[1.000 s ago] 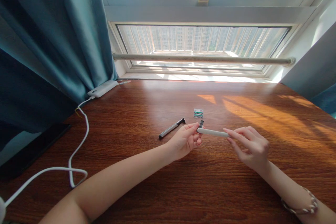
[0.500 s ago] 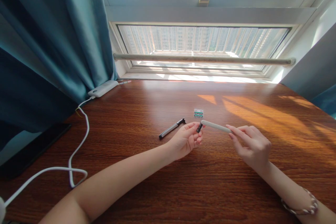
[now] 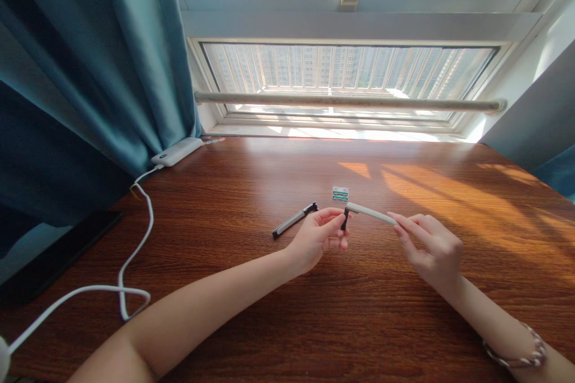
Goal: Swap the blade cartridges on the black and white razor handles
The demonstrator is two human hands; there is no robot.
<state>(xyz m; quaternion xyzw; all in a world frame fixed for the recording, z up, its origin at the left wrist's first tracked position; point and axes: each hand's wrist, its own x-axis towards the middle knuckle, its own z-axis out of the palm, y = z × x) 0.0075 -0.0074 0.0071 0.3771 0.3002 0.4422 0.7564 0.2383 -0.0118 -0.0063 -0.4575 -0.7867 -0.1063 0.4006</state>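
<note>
My right hand (image 3: 429, 248) pinches the near end of a slim white razor handle (image 3: 371, 213), holding it above the wooden desk (image 3: 287, 287). At the handle's far end sits a small black blade head (image 3: 345, 219). My left hand (image 3: 320, 238) has its thumb and forefinger closed on that black head. A second razor handle (image 3: 294, 219), white with a black tip, lies on the desk just left of my left hand. A small green and white blade cartridge pack (image 3: 340, 194) lies just beyond the hands.
A white power bank (image 3: 176, 151) rests at the desk's back left by the teal curtain (image 3: 90, 72), its white cable (image 3: 130, 251) looping forward. A dark flat object (image 3: 54, 257) lies at the left edge. The window with a rail (image 3: 350, 100) runs behind.
The white handle's far end has tilted up and away. The black head has turned from lying along the handle to hanging down from its tip, still between my left fingers.
</note>
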